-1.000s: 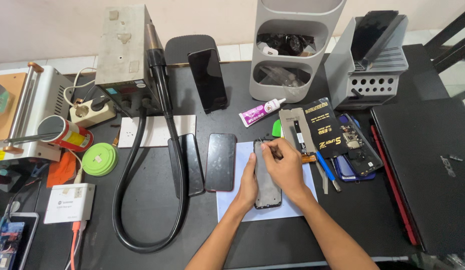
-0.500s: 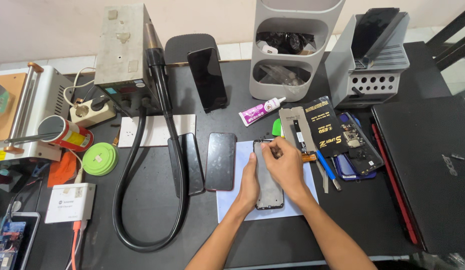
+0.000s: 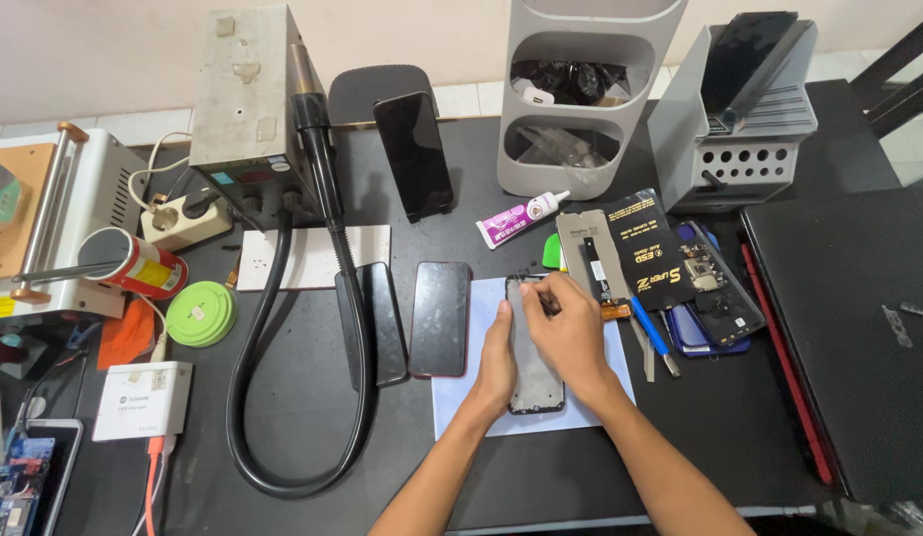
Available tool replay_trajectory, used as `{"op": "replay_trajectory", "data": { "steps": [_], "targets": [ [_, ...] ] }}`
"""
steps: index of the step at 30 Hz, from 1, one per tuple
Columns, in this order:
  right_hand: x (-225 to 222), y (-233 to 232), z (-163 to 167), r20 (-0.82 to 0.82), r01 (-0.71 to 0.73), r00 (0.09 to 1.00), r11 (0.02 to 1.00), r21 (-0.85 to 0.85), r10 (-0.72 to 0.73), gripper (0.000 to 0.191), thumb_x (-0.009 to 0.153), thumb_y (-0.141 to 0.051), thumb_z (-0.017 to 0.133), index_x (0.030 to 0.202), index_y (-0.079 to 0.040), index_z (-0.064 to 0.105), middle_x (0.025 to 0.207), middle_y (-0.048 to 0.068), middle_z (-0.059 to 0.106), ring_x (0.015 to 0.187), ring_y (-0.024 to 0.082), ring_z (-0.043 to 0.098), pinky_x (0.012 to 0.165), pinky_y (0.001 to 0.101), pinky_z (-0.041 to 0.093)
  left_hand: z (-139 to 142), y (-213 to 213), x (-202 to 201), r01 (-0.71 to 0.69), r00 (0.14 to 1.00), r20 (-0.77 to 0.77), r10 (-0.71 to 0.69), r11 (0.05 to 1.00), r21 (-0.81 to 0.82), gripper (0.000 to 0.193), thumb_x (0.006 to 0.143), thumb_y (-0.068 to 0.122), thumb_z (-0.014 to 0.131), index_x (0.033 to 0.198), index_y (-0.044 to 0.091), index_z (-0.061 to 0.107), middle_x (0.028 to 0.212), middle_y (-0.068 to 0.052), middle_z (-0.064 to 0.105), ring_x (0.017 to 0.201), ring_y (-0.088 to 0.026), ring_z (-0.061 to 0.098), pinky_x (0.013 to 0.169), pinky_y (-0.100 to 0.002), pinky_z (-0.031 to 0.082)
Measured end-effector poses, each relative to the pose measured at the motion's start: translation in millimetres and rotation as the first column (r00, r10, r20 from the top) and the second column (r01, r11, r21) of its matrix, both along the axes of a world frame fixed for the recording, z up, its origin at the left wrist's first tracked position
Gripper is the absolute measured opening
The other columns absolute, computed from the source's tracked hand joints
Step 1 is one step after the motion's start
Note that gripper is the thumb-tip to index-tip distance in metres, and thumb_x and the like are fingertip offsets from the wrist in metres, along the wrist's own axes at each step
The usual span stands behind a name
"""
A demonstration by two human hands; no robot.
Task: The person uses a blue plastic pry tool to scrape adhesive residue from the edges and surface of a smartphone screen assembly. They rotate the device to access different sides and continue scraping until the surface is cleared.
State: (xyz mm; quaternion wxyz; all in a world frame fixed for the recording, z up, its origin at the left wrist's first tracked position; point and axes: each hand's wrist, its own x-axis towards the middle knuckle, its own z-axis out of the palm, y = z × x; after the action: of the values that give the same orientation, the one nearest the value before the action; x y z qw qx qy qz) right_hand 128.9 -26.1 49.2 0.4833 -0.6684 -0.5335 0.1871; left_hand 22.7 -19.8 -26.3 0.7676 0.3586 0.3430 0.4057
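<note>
Head view, looking down on a dark workbench. At centre, a pale sheet of paper, and on it a phone frame lying flat, long side running away from the viewer. Left hand laid along the frame's left edge, fingers straight and together, pressing rather than gripping. Right hand resting over the frame's upper right part, fingers curled and pinched on a thin dark tool at the frame's top end; tip of the tool too small to make out.

Just left of the paper, a black phone lying face up, and beside that a second dark phone partly under a thick black hose looping down from a grey metal box. Behind, another phone propped upright against a dark stand. Right of the hands, a black packet, a blue-handled tool and opened phone parts. Near the top of the paper, a small white glue tube with a purple label. Further back, a grey two-tier organiser and a grey tray rack. At far right, a closed black laptop. At left, a green round tape case, a white charger box and a power strip.
</note>
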Motion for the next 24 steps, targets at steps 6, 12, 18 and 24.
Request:
{"op": "replay_trajectory", "data": {
  "steps": [6, 12, 18, 24],
  "targets": [
    [2, 1, 1, 0.041, -0.040, 0.999, 0.995, 0.096, 0.036, 0.017, 0.091, -0.012, 0.073, 0.085, 0.003, 0.066, 0.077, 0.012, 0.066, 0.062, 0.020, 0.062, 0.058, 0.0340, 0.048, -1, 3, 2, 0.002, 1.000, 0.014, -0.003, 1.000, 0.019, 0.062, 0.110, 0.042, 0.026, 0.138, -0.006, 0.053, 0.132, -0.013, 0.062, 0.122, -0.017, 0.057, 0.108, -0.032, 0.043],
    [3, 2, 0, 0.100, 0.029, 0.995, 0.999, -0.015, -0.028, 0.020, 0.090, -0.015, 0.073, 0.082, 0.002, 0.065, 0.075, 0.013, 0.067, 0.061, 0.027, 0.064, 0.058, 0.0378, 0.048, 0, 0, 3, -0.011, 0.999, 0.050, 0.015, 0.997, -0.076, 0.061, 0.110, 0.043, 0.025, 0.135, -0.004, 0.055, 0.124, -0.014, 0.064, 0.112, -0.018, 0.063, 0.100, -0.033, 0.049],
    [10, 1, -2, 0.189, 0.037, 0.981, 0.999, 0.040, -0.044, 0.019, 0.091, -0.016, 0.071, 0.083, 0.000, 0.064, 0.077, 0.013, 0.068, 0.065, 0.031, 0.066, 0.059, 0.0401, 0.049, 5, 4, 1, -0.003, 0.996, 0.089, 0.010, 0.997, -0.077, 0.062, 0.109, 0.046, 0.026, 0.134, 0.000, 0.059, 0.124, -0.013, 0.067, 0.111, -0.018, 0.066, 0.100, -0.032, 0.052],
    [18, 3, -1, -0.018, 0.059, 0.998, 0.993, -0.101, -0.061, 0.014, 0.093, -0.017, 0.073, 0.095, -0.003, 0.070, 0.074, 0.008, 0.065, 0.059, 0.018, 0.058, 0.053, 0.0345, 0.046, 9, 4, -3, 0.161, 0.973, 0.179, -0.145, 0.983, -0.082, 0.069, 0.109, 0.053, 0.022, 0.127, -0.001, 0.060, 0.095, -0.019, 0.071, 0.077, -0.028, 0.071, 0.074, -0.040, 0.059]
  ]
}}
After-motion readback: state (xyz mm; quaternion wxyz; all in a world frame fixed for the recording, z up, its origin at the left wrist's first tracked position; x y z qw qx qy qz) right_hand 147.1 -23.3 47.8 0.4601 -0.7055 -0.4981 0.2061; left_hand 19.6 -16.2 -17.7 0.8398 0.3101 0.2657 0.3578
